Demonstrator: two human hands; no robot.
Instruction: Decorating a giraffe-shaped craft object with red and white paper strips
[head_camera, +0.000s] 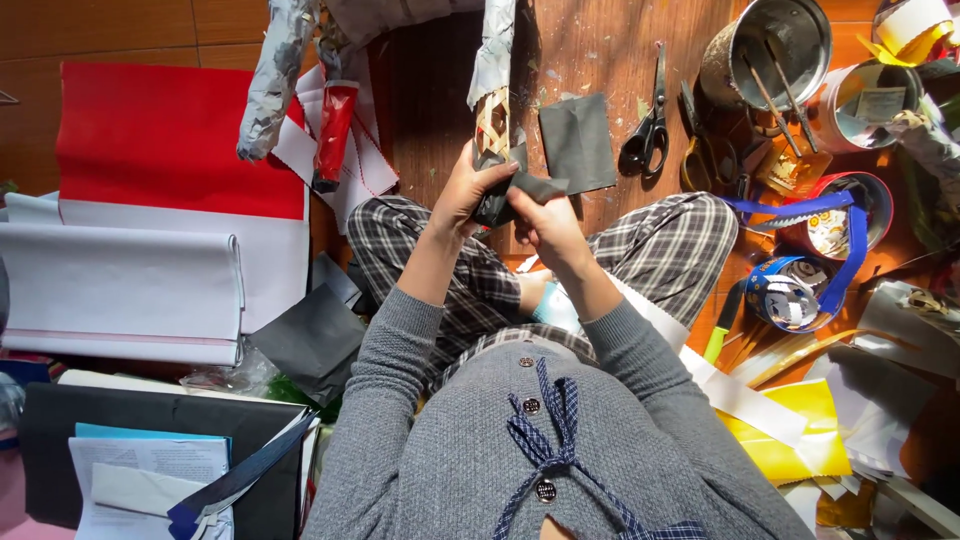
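Note:
I sit cross-legged on a wooden floor. A papier-mache structure stands in front of me; its right leg (492, 60) is wrapped in newspaper with a woven cane section lower down. My left hand (470, 185) grips this leg near its base. My right hand (545, 222) presses a dark grey paper strip (530, 187) against the same leg. The structure's left leg (272, 75) rises at the upper left. A dark grey paper square (578, 142) lies on the floor just beyond my hands.
Black scissors (648, 125) lie right of the grey square. Metal tins (775, 45) with brushes and tape rolls (795, 290) stand at the right. Red (170, 135) and white paper sheets (120, 290) lie left. Yellow paper (790, 430) and scraps sit at lower right.

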